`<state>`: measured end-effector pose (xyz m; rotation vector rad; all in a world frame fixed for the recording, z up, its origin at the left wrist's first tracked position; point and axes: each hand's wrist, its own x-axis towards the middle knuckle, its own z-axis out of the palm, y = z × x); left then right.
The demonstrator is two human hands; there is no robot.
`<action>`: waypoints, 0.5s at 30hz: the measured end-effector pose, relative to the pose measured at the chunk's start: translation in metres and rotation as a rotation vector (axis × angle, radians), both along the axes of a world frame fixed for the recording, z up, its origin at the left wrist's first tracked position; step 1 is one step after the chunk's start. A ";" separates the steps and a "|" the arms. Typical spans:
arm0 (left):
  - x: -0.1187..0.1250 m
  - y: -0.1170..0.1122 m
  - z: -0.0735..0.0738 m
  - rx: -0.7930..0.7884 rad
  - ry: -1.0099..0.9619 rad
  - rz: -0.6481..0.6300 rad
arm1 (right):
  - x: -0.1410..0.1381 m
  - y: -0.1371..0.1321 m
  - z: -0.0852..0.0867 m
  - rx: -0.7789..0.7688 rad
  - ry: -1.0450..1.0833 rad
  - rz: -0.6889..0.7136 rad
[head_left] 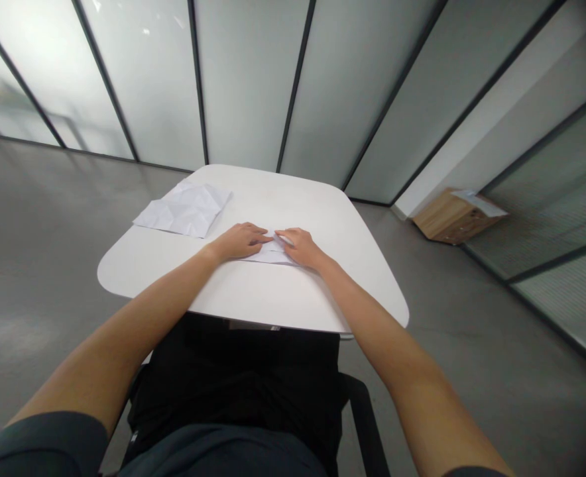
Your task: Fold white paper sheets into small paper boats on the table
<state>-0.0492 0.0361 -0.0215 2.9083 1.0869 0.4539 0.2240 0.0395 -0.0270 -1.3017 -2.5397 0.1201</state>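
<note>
A folded sheet of white paper (272, 256) lies on the white table in front of me, partly covered by both hands. My left hand (240, 240) rests on its left side, fingers stretched out and lying flat, the fingertips near the middle. From the right, my right hand (300, 248) has its thumb and index finger closed around a raised flap of the same paper. The two hands' fingertips almost meet. Exactly how the paper is folded under the fingers is hidden.
Creased white paper (183, 209) lies at the table's left edge. The white table (293, 305) has rounded corners. A wood-coloured box (452, 215) stands on the floor to the right, by the wall. Frosted glass panels (248, 79) rise behind the table. A chair armrest (365, 417) shows beside me.
</note>
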 end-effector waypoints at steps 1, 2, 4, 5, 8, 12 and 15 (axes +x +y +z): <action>0.000 0.001 -0.001 0.003 -0.003 -0.006 | -0.002 0.001 -0.001 -0.010 -0.024 -0.001; 0.000 0.001 -0.001 0.004 -0.008 -0.009 | -0.004 0.002 -0.002 -0.022 -0.044 -0.002; 0.000 0.002 -0.003 0.006 -0.021 -0.008 | -0.005 0.003 -0.004 -0.039 -0.071 -0.010; 0.000 0.002 -0.004 0.007 -0.025 -0.005 | -0.005 0.003 -0.004 -0.043 -0.075 -0.017; 0.000 0.001 -0.005 0.011 -0.019 0.024 | 0.000 0.002 -0.002 -0.036 -0.066 -0.031; 0.001 -0.001 -0.004 0.005 -0.011 0.059 | 0.017 -0.003 0.005 -0.023 -0.003 0.004; 0.001 -0.002 -0.003 -0.008 -0.008 0.069 | 0.032 -0.006 0.010 -0.060 0.072 0.027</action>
